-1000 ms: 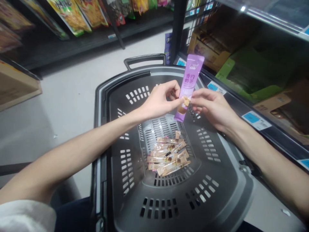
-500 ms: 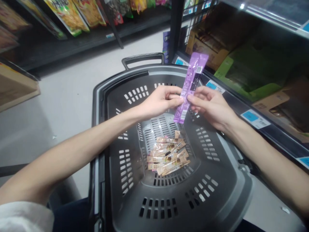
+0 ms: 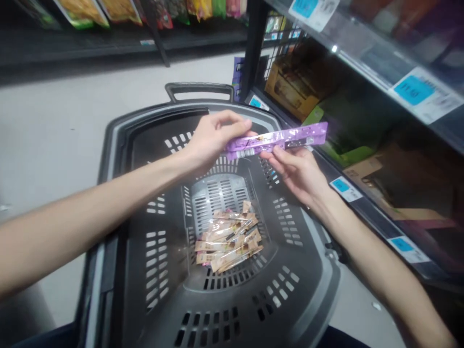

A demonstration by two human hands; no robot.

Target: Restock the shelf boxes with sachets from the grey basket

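A long, slim purple snack packet (image 3: pixel 279 139) lies nearly level between my hands, above the shopping basket (image 3: pixel 286 270). Its left end is pinched by my left hand (image 3: pixel 217 137), fingers closed. Near the packet's middle, my right hand (image 3: pixel 299 169) grips it with the thumb on top and the fingers underneath. A barcode and a dark label panel show on the side facing me. Down on the basket's slotted floor rests a pile of several tan stick packets (image 3: pixel 230 241), with bits of pink among them.
On the right stands a dark shelf unit with price tags (image 3: pixel 416 92) and open cardboard boxes (image 3: pixel 290 89). Bagged snacks (image 3: pixel 81 12) fill a shelf across the aisle. The basket's handle (image 3: pixel 201 87) sticks up at its far end.
The purple packet has turned from upright to nearly level. My left hand has shifted to its left end. The view has swung right, showing more of the right shelf.
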